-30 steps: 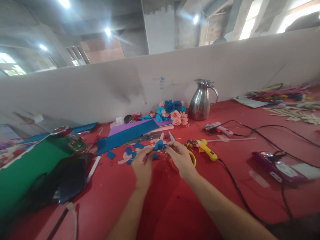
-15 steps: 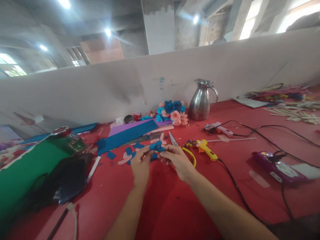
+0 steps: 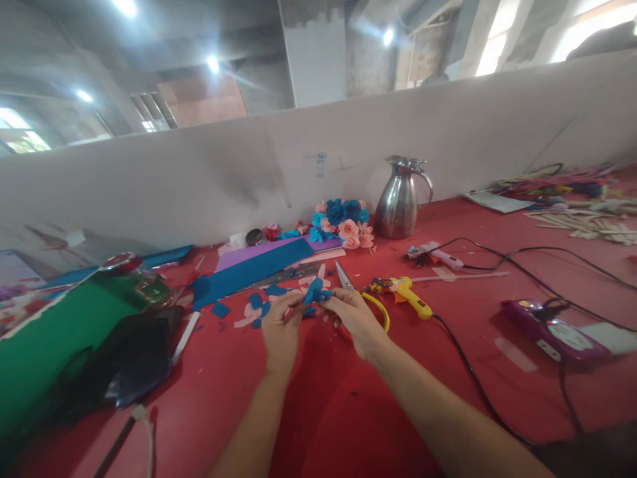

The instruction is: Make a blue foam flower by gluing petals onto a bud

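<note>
Both of my hands pinch a small blue foam flower (image 3: 315, 293) just above the red table (image 3: 348, 398). My left hand (image 3: 280, 328) grips it from the left, fingers closed on its lower part. From the right, my right hand (image 3: 354, 320) holds the flower with closed fingertips. Yellow-handled scissors (image 3: 365, 299) lie on the table right behind my right hand, blades pointing away. Blue and pink foam scraps (image 3: 259, 307) are scattered just beyond my left hand.
A yellow glue gun (image 3: 408, 297) with a black cord lies right of the scissors. Finished blue and pink flowers (image 3: 343, 224) and a steel jug (image 3: 401, 199) stand by the white partition. Blue and purple foam sheets (image 3: 259, 264), a green sheet (image 3: 60, 332), a black pouch (image 3: 134, 355) and a purple device (image 3: 552, 330) surround.
My hands have drawn slightly closer together around the blue flower and turned it a little. Everything on the table stays where it was.
</note>
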Demonstrator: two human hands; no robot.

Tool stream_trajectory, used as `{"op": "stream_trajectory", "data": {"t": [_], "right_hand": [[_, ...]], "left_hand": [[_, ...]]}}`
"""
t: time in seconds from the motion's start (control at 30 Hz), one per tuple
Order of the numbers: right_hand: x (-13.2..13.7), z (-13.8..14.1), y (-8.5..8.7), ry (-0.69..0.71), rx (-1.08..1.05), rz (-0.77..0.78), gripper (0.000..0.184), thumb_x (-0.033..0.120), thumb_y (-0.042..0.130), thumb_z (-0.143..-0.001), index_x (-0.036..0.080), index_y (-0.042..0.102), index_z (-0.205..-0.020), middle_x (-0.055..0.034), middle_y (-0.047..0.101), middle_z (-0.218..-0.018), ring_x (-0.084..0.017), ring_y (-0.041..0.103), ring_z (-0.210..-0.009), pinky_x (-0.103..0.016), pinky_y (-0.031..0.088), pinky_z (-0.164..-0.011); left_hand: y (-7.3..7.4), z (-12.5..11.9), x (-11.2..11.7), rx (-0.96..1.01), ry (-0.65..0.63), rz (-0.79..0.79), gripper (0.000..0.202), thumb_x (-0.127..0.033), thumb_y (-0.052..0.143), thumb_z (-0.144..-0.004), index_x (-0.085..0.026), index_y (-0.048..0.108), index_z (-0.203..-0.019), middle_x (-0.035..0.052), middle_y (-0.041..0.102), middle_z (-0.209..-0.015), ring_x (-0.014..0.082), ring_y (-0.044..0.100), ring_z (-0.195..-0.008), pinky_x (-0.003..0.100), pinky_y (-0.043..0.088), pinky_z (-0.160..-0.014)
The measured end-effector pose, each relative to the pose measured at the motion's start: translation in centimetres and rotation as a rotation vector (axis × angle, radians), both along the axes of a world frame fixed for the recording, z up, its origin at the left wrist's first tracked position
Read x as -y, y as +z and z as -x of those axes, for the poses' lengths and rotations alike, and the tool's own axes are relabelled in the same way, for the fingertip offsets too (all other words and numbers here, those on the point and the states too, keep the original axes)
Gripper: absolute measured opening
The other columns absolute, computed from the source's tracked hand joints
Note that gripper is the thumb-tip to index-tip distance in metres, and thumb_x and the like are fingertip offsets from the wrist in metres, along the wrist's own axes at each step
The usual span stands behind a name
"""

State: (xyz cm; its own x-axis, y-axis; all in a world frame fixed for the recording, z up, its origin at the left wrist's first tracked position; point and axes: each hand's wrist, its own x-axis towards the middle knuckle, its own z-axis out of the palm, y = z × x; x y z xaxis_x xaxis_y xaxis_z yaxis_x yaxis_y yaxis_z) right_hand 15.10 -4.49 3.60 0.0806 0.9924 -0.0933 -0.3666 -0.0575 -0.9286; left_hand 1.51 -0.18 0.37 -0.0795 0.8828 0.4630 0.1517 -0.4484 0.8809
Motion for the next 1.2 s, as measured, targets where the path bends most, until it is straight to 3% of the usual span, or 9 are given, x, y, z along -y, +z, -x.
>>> {"op": "stream_trajectory", "data": {"t": [0.2, 0.5, 0.77, 0.9, 1.2], "right_hand": [[0.0, 0.0, 0.1, 0.010, -0.005, -0.047, 0.008, 0.026, 0.065, -0.058, 0.019, 0.063, -0.060, 0.0004, 0.061, -0.058, -0.011, 0.047, -0.052, -0.024, 0.030, -0.050], [0.3, -0.2, 0.6, 0.068, -0.001, -0.118, 0.025, 0.042, 0.067, -0.064, 0.018, 0.065, -0.056, -0.0008, 0.059, -0.054, -0.012, 0.047, -0.054, -0.025, 0.033, -0.054], [-0.1, -0.2, -0.1, -0.009, 0.017, -0.151, 0.023, 0.043, 0.073, -0.062, 0.020, 0.067, -0.062, 0.0010, 0.060, -0.058, -0.012, 0.047, -0.055, -0.027, 0.035, -0.057], [0.0, -0.1, -0.2, 0.043, -0.018, -0.168, 0.030, 0.049, 0.072, -0.065, 0.019, 0.066, -0.060, -0.0003, 0.061, -0.060, -0.011, 0.045, -0.053, -0.026, 0.032, -0.054], [0.2, 0.0, -0.5, 0.151, -0.188, -0.064, 0.032, 0.042, 0.080, -0.058, 0.017, 0.063, -0.068, -0.0003, 0.066, -0.062, -0.008, 0.045, -0.050, -0.023, 0.031, -0.051]], "left_hand": [[0.5, 0.0, 0.3, -0.074, 0.012, -0.028, 0.009, -0.027, 0.066, -0.069, -0.024, 0.073, -0.074, 0.0032, 0.072, -0.082, 0.0216, 0.064, -0.082, 0.039, 0.049, -0.082], [0.6, -0.3, 0.2, 0.102, -0.060, 0.121, 0.012, -0.027, 0.070, -0.065, -0.020, 0.073, -0.075, 0.0044, 0.071, -0.084, 0.0209, 0.063, -0.086, 0.035, 0.049, -0.083], [0.7, -0.2, 0.1, 0.094, -0.077, 0.081, 0.011, -0.026, 0.071, -0.066, -0.021, 0.074, -0.075, 0.0042, 0.071, -0.085, 0.0203, 0.064, -0.085, 0.034, 0.051, -0.080], [0.9, -0.2, 0.2, 0.078, -0.077, 0.078, 0.011, -0.026, 0.070, -0.066, -0.022, 0.075, -0.075, 0.0040, 0.072, -0.083, 0.0205, 0.064, -0.086, 0.035, 0.050, -0.082], [0.4, -0.2, 0.2, 0.195, -0.112, 0.138, 0.014, -0.025, 0.071, -0.066, -0.018, 0.074, -0.078, 0.0044, 0.071, -0.083, 0.0184, 0.063, -0.081, 0.032, 0.050, -0.078]]}}
